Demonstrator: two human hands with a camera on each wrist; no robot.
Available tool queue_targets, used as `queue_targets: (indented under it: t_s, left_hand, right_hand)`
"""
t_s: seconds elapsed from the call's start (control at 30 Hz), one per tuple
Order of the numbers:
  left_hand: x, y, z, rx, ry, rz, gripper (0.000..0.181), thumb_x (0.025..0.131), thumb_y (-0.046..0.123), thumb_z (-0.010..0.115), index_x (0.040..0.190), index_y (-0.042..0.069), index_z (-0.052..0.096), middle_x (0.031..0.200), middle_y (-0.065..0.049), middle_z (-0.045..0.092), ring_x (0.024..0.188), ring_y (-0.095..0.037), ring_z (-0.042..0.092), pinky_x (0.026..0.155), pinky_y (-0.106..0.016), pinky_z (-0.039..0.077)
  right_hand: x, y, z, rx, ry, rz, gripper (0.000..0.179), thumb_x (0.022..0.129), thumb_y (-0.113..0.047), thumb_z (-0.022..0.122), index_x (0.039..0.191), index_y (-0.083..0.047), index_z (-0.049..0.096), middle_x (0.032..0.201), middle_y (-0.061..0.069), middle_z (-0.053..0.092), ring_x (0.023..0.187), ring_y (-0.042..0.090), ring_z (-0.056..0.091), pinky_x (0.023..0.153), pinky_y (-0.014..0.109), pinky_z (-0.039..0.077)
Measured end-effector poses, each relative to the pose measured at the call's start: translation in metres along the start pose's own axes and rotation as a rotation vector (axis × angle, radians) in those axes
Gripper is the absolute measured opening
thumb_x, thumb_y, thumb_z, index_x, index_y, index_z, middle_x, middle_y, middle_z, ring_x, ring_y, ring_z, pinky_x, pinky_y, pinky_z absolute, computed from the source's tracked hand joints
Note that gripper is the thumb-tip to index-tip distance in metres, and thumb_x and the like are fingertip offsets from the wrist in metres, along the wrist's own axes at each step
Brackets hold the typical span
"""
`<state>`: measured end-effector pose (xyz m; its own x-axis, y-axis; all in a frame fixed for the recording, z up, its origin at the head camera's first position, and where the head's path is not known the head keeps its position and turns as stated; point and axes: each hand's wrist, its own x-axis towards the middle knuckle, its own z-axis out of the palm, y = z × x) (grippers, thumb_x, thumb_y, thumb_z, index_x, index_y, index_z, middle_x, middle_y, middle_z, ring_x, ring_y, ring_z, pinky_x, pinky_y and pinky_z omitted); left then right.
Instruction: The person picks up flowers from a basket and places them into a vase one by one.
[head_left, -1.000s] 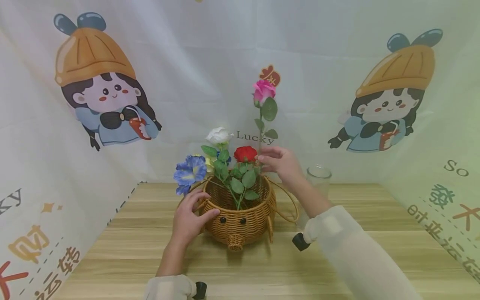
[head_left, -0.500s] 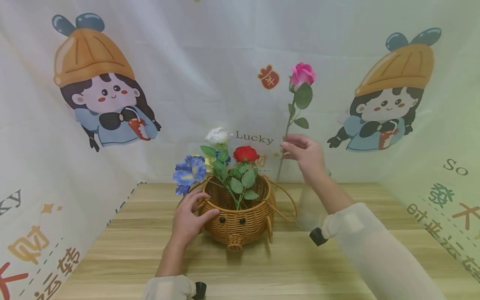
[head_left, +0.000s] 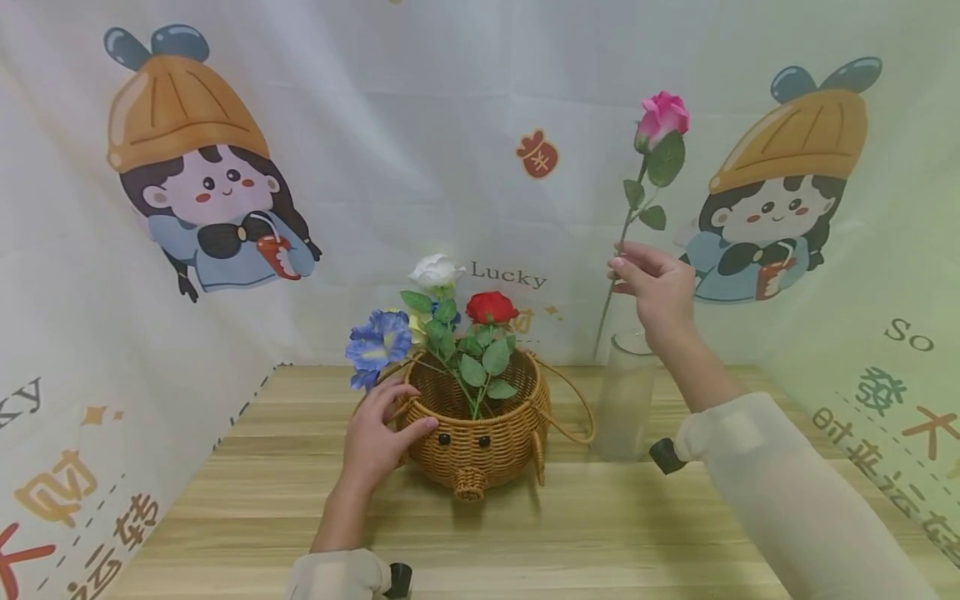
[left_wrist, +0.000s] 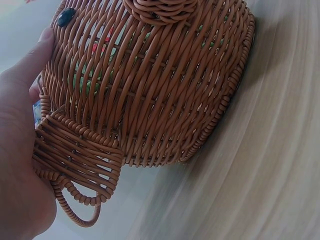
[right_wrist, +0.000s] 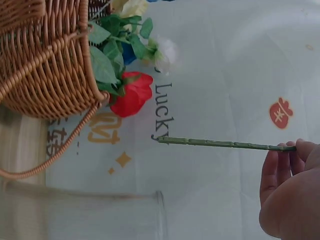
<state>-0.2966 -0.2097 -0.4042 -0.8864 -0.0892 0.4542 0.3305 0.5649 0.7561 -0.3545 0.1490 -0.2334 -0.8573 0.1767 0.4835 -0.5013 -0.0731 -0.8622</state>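
My right hand (head_left: pixel 663 292) pinches the green stem (right_wrist: pixel 225 144) of a pink rose (head_left: pixel 663 117), held upright with a slight tilt. The bare lower end of that stem hangs above and just left of a clear glass vase (head_left: pixel 624 408). My left hand (head_left: pixel 378 437) holds the left rim of a brown wicker basket (head_left: pixel 476 450) with a snout and black eyes. A red rose (head_left: pixel 491 307), a white rose (head_left: pixel 437 271), a blue flower (head_left: pixel 380 340) and a partly hidden yellow flower stand in the basket. Part of the left hand's fingers is hidden in the left wrist view.
A wooden tabletop (head_left: pixel 525 542) bears the basket and the vase. Behind and at the sides hangs a pale printed cloth (head_left: pixel 420 125). The basket's loop handle (head_left: pixel 577 408) sticks out to the right, towards the vase.
My right hand has lifted the pink rose out of the basket and carried it up and right, to above the vase. The left hand and basket have stayed in place.
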Motion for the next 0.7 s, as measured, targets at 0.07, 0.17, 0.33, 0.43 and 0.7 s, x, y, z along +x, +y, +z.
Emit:
queue_targets:
  t_s: [0.07, 0.17, 0.33, 0.43, 0.7]
  left_hand:
    - [0.000, 0.000, 0.000, -0.001, 0.001, 0.000, 0.047, 0.083, 0.026, 0.090, 0.122, 0.008, 0.070, 0.157, -0.019, 0.050, 0.148, -0.042, 0.045, 0.113, -0.052, 0.051]
    - [0.000, 0.000, 0.000, 0.001, 0.003, 0.001, 0.047, 0.083, 0.026, 0.090, 0.122, 0.009, 0.070, 0.157, -0.019, 0.050, 0.148, -0.042, 0.044, 0.113, -0.052, 0.051]
    - [-0.001, 0.000, 0.000, 0.000, 0.004, 0.003, 0.047, 0.083, 0.026, 0.090, 0.122, 0.009, 0.070, 0.157, -0.019, 0.050, 0.148, -0.042, 0.044, 0.113, -0.052, 0.051]
    - [-0.001, 0.000, 0.000, -0.003, 0.003, 0.004, 0.046, 0.083, 0.026, 0.090, 0.122, 0.008, 0.070, 0.157, -0.019, 0.051, 0.148, -0.042, 0.044, 0.113, -0.052, 0.050]
    - [-0.001, -0.001, -0.001, 0.005, 0.000, 0.003, 0.047, 0.084, 0.028, 0.089, 0.122, 0.010, 0.070, 0.158, -0.018, 0.050, 0.148, -0.041, 0.044, 0.113, -0.053, 0.050]
  right_hand:
    - [0.003, -0.002, -0.004, -0.016, 0.012, -0.010, 0.016, 0.096, -0.002, 0.073, 0.108, -0.013, 0.076, 0.084, -0.012, 0.076, 0.075, 0.003, 0.073, 0.069, 0.016, 0.061]
    - [0.006, -0.004, -0.011, -0.025, 0.034, -0.027, 0.018, 0.097, -0.002, 0.072, 0.112, -0.011, 0.074, 0.083, -0.013, 0.076, 0.075, 0.003, 0.072, 0.068, 0.015, 0.060]
    - [0.012, -0.008, -0.018, -0.010, 0.091, -0.040, 0.021, 0.096, 0.001, 0.072, 0.099, -0.020, 0.074, 0.080, -0.012, 0.076, 0.071, 0.003, 0.071, 0.065, 0.014, 0.060]
    - [0.014, -0.011, -0.020, 0.002, 0.119, -0.039, 0.023, 0.096, 0.002, 0.072, 0.094, -0.021, 0.074, 0.080, -0.011, 0.075, 0.070, 0.002, 0.071, 0.064, 0.014, 0.059]
    - [0.011, -0.010, -0.025, 0.000, 0.153, -0.024, 0.024, 0.098, 0.002, 0.069, 0.095, -0.021, 0.071, 0.084, -0.009, 0.072, 0.072, 0.002, 0.070, 0.064, 0.013, 0.058]
